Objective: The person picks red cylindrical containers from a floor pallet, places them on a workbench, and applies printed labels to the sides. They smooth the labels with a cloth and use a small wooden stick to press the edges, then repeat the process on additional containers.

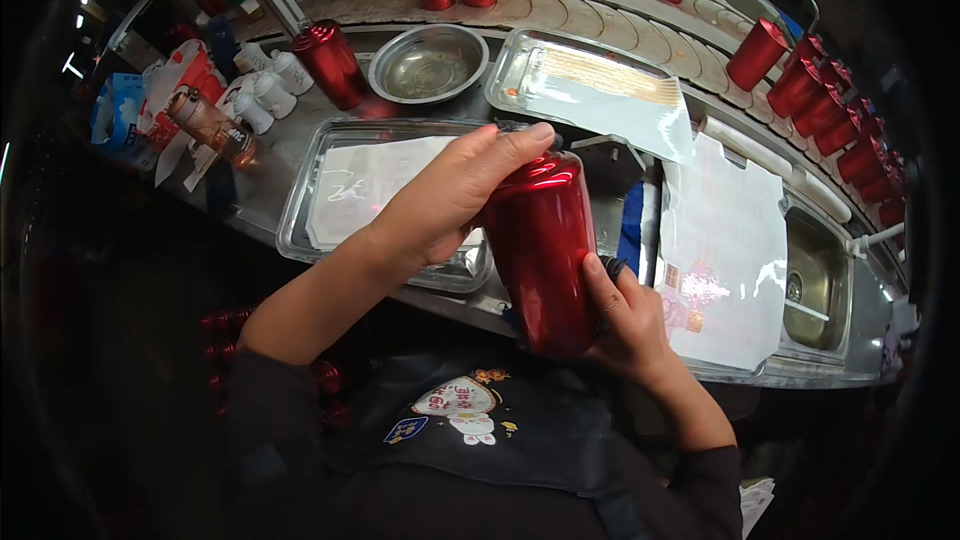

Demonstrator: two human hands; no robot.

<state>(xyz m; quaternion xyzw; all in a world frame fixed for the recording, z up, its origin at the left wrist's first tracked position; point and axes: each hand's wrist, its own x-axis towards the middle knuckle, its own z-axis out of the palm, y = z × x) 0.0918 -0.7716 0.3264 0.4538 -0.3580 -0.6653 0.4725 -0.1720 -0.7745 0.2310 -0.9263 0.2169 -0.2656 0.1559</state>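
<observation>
A shiny red metal flask (545,260) is held tilted in front of my body, its ridged shoulder at the top. My left hand (450,190) is closed over its upper end, with the thumb lying across the top and most fingers hidden behind. Lower down, my right hand (630,320) grips the flask's right side, thumb against the wall. A small black ribbed thing (613,266) shows beside the right fingers; I cannot tell what it is. Below the flask lies a clear tray (296,220) with a pale sheet (350,185) in it.
Behind are a steel bowl (379,83), another red flask (333,65) and a tray (508,85) with a striped sheet (600,80). A white sheet (735,280) lies at right, beside a sink (835,285). Red flasks line a curved conveyor (560,10). Bottles (268,95) stand left.
</observation>
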